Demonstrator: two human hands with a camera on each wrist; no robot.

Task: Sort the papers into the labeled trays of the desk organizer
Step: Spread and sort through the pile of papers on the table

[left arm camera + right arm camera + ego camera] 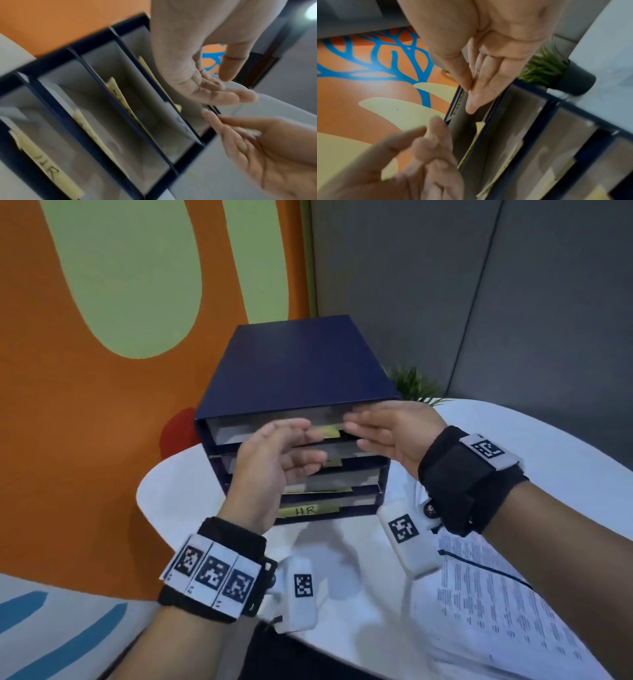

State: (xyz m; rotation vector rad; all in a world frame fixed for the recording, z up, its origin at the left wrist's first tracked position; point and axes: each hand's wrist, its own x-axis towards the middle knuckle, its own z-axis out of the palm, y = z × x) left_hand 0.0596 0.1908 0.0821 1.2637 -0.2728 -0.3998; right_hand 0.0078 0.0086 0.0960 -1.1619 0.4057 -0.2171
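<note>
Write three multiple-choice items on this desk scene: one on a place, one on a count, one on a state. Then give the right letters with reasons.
1. Where does the printed paper lie?
A. on top of the organizer
B. on the table right of the organizer
C. in the left hand

2. How many trays has the desk organizer?
A. two
B. four
C. six

3. What do the left hand and right hand hold?
A. nothing
B. a sheet each
C. a pen

B: it lies flat under the right forearm.
B: four stacked openings show.
A: both are open and bare.

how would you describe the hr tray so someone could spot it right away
On the white table stands a dark blue desk organizer with four stacked trays. The HR tray is the lowest one, the only one whose yellow label reads clearly.
</note>
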